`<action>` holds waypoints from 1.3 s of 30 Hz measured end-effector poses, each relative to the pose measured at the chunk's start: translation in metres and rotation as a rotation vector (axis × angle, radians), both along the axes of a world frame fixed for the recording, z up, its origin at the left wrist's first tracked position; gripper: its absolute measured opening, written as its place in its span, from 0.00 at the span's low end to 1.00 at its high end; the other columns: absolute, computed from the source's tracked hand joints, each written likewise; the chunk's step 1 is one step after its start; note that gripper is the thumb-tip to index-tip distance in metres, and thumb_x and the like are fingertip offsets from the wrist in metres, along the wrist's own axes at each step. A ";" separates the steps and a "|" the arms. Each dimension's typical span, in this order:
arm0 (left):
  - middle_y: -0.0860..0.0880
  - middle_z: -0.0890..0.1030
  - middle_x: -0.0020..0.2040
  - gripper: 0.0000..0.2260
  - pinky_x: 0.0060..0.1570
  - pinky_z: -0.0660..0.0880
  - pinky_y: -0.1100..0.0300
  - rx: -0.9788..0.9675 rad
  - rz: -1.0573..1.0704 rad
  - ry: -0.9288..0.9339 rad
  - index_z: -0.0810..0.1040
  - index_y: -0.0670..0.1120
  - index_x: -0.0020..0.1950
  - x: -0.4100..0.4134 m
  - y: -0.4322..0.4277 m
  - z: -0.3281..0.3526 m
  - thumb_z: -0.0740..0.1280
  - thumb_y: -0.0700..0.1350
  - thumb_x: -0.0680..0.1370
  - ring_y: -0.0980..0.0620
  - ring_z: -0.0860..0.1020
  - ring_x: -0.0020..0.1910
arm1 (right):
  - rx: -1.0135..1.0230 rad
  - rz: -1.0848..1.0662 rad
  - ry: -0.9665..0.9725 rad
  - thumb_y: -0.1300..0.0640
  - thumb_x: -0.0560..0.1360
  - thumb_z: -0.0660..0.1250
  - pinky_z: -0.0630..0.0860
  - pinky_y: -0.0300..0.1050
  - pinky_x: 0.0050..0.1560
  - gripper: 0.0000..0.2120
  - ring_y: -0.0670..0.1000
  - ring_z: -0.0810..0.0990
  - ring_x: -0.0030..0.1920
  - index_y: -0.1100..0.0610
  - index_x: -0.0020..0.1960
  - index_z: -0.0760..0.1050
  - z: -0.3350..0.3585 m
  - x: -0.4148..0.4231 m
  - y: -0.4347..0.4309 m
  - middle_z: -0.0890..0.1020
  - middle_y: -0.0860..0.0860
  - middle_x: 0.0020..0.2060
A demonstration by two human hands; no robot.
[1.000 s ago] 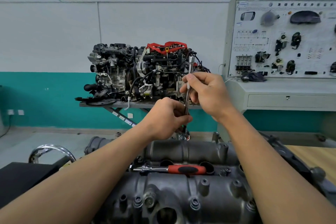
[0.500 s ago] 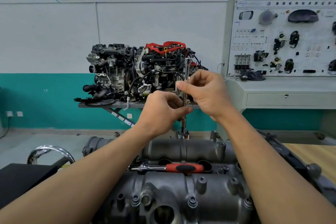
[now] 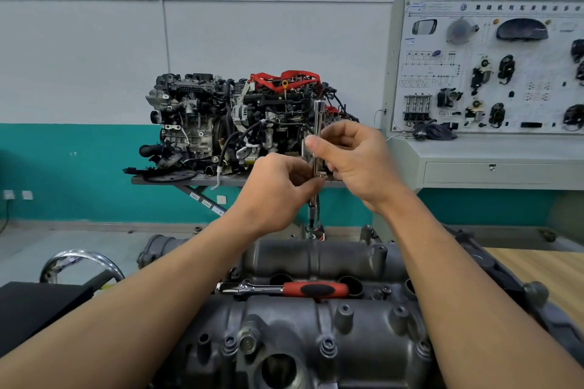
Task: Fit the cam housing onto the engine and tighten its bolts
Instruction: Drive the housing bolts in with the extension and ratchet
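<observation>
Your left hand (image 3: 278, 186) pinches the long, slim chrome extension bar (image 3: 318, 123) low on its shaft between curled fingers and thumb; your right hand (image 3: 357, 164) pinches the same shaft just above, thumb and forefinger closed on it, the other fingers loosely bent; the bar stands upright, its lower tip at the far edge of the dark grey cast-metal cam housing (image 3: 316, 328); that housing lies beneath your forearms; a red-handled chrome ratchet (image 3: 284, 288) lies across its middle.
</observation>
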State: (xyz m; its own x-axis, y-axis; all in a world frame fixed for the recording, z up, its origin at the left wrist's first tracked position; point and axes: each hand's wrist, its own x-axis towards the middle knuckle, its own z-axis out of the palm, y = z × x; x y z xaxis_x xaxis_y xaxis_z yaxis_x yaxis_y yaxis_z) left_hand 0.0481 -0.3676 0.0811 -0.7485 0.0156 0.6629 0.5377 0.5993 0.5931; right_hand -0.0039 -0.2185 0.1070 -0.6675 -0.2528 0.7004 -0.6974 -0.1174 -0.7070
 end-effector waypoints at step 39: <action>0.36 0.85 0.46 0.04 0.51 0.79 0.39 -0.099 -0.062 -0.134 0.83 0.40 0.50 0.002 0.003 0.000 0.69 0.39 0.79 0.39 0.84 0.47 | 0.082 0.027 -0.030 0.63 0.79 0.67 0.72 0.37 0.28 0.04 0.47 0.74 0.25 0.58 0.47 0.80 0.000 0.003 -0.003 0.86 0.54 0.39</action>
State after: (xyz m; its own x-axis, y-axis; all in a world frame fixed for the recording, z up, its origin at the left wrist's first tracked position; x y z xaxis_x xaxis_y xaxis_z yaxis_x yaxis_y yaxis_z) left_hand 0.0501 -0.3650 0.0816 -0.8256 0.1247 0.5503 0.4957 0.6263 0.6017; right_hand -0.0005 -0.2214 0.1069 -0.6803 -0.3266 0.6561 -0.6730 -0.0761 -0.7357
